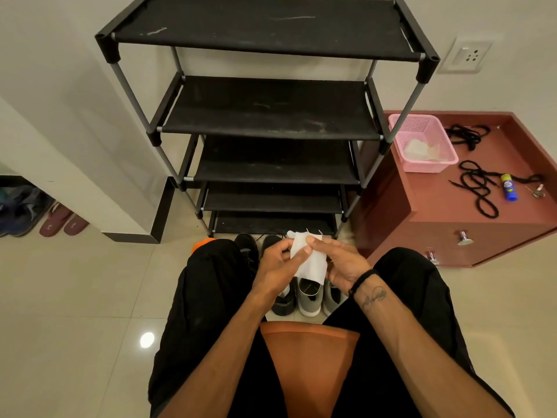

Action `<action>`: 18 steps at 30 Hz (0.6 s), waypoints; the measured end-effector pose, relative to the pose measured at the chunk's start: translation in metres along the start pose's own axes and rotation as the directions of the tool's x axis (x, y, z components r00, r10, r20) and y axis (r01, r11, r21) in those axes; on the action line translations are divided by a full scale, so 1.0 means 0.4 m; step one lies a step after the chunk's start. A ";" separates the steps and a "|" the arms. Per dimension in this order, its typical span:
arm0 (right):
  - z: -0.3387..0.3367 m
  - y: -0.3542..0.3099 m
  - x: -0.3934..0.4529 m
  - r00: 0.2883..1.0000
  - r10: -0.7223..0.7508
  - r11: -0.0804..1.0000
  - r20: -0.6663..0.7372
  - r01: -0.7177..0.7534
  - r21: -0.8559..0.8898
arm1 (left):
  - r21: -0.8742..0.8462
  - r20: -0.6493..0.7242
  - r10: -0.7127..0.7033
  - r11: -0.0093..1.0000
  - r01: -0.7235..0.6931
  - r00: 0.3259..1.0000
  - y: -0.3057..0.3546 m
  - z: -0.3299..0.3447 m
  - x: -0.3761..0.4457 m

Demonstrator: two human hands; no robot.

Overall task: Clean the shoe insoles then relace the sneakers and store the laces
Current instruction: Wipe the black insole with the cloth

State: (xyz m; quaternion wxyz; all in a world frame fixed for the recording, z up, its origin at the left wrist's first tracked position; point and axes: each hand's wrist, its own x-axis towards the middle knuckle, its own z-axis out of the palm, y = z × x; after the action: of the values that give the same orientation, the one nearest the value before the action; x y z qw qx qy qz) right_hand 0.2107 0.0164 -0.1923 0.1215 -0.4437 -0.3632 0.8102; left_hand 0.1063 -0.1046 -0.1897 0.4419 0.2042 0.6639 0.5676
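floor: pale glossy tiles [75, 297] are seen beneath a seated person in black trousers.
rack: a black shoe rack [268, 116] is stood against the wall ahead.
wipe: a white wipe [310, 260] is held up between both hands, above the shoes.
left hand: the left hand [277, 267] is curled on the wipe's left edge.
right hand: the right hand [340, 263] is pinched on its right side, thumb across the front.
sneakers: grey sneakers [307, 297] are set on the floor below the hands.
laces: black laces [476, 188] are laid on the red desk [422, 212], beside a pink basket [422, 143].
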 end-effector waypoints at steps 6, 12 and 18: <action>-0.021 -0.016 0.008 0.993 -0.094 0.993 -0.067 0.099 0.060 | 0.174 -0.145 -0.006 0.984 0.031 0.989 -0.011 -0.017 0.012; -0.003 -0.026 -0.016 0.989 -0.090 0.993 0.117 0.099 -0.071 | -0.079 -0.183 -0.090 0.994 0.076 0.979 0.010 -0.020 0.010; 0.001 -0.016 -0.023 0.980 -0.081 0.963 0.179 0.124 -0.240 | -0.245 -0.298 -0.158 0.966 0.085 0.942 0.007 -0.034 0.013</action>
State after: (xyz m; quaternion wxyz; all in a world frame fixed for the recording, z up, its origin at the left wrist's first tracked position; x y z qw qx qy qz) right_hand 0.2150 0.0161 -0.1818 0.0753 -0.3662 -0.4939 0.7850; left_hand 0.0917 -0.1075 -0.1893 0.3853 0.0175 0.6675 0.6369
